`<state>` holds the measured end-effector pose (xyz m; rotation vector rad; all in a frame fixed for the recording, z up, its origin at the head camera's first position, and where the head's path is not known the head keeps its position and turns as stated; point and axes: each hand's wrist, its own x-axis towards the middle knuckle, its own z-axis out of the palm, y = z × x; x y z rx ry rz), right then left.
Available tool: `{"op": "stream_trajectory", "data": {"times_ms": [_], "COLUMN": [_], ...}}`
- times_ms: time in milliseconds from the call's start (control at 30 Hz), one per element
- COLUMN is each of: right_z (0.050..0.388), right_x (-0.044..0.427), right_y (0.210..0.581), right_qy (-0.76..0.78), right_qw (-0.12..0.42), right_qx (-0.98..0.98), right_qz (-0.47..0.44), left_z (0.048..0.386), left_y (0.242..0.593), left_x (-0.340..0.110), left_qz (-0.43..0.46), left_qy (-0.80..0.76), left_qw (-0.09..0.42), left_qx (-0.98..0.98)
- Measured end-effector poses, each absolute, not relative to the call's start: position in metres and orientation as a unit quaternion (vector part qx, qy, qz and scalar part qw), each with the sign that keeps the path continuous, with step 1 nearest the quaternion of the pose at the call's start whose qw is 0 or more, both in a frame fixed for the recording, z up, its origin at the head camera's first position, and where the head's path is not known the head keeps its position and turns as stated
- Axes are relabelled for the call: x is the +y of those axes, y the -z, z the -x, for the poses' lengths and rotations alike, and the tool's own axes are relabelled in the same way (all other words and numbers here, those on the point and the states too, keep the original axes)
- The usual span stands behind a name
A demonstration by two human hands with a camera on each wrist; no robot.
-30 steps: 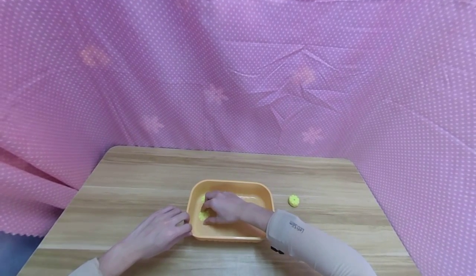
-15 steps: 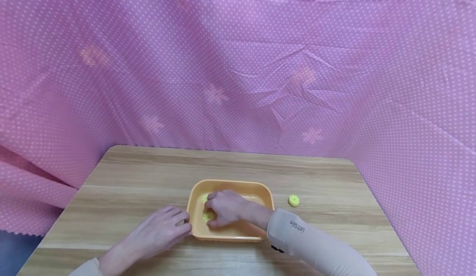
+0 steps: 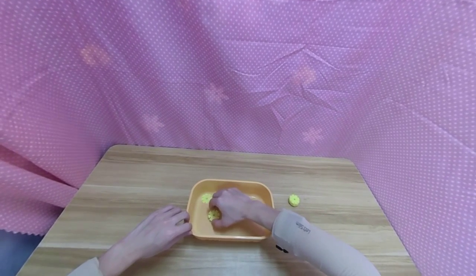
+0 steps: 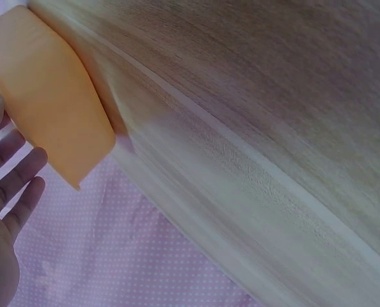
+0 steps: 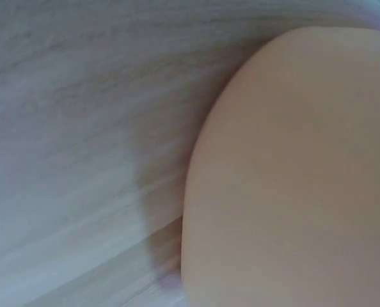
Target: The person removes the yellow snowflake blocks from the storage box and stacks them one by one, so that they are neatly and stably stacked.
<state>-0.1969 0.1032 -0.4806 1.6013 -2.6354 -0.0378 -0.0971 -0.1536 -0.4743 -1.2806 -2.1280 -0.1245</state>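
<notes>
An orange-yellow rectangular plastic box (image 3: 200,226) stands on the table in the head view. My right hand (image 3: 232,205) reaches down into it. Thumb and fingers there curl round a round yellow scalloped disc (image 3: 213,215) with a flower-like top. Behind this disc, a second yellow disc (image 3: 206,198) lies inside the box near the left wall. My left hand (image 3: 163,229) touches the box's left side from outside, its fingers loosely bent. In the left wrist view the fingers (image 4: 20,176) spread beside the box wall (image 4: 55,96). The right wrist view shows the box's outer wall (image 5: 292,179), not the hand.
Another yellow disc (image 3: 293,200) lies on the wood-grain table (image 3: 148,172), to the right of the box. Pink dotted cloth (image 3: 238,102) hangs behind the table and along both sides.
My right hand has slid a little to the right inside the box, and the yellow disc in its fingers moved with it. More of the second disc shows. The left hand stays put.
</notes>
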Motion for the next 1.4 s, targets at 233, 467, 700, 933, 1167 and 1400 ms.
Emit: {"op": "stream_trajectory", "data": {"times_ms": [233,467,700,933,1167,1400], "right_z": [0.197,0.198,0.197,0.197,0.198,0.194], "right_x": [0.117,0.130,0.141,0.160,0.190,0.227], "right_y": [0.470,0.465,0.460,0.447,0.437,0.431], "right_qy": [-0.018,0.004,0.009,-0.048,-0.125,-0.155], "right_qw": [0.009,0.043,0.117,0.171,0.233,0.262], "right_qx": [-0.863,-0.856,-0.837,-0.824,-0.805,-0.819], "right_qz": [-0.504,-0.514,-0.534,-0.538,-0.532,-0.486], "left_z": [0.097,0.097,0.097,0.097,0.099,0.098], "left_y": [0.474,0.473,0.473,0.473,0.474,0.475], "left_x": [-0.153,-0.153,-0.153,-0.153,-0.154,-0.154], "left_qz": [0.486,0.484,0.490,0.487,0.492,0.492], "left_qy": [0.043,0.040,0.042,0.043,0.044,0.042], "left_qw": [0.320,0.322,0.327,0.315,0.325,0.325], "left_qx": [-0.812,-0.812,-0.807,-0.813,-0.806,-0.807]}}
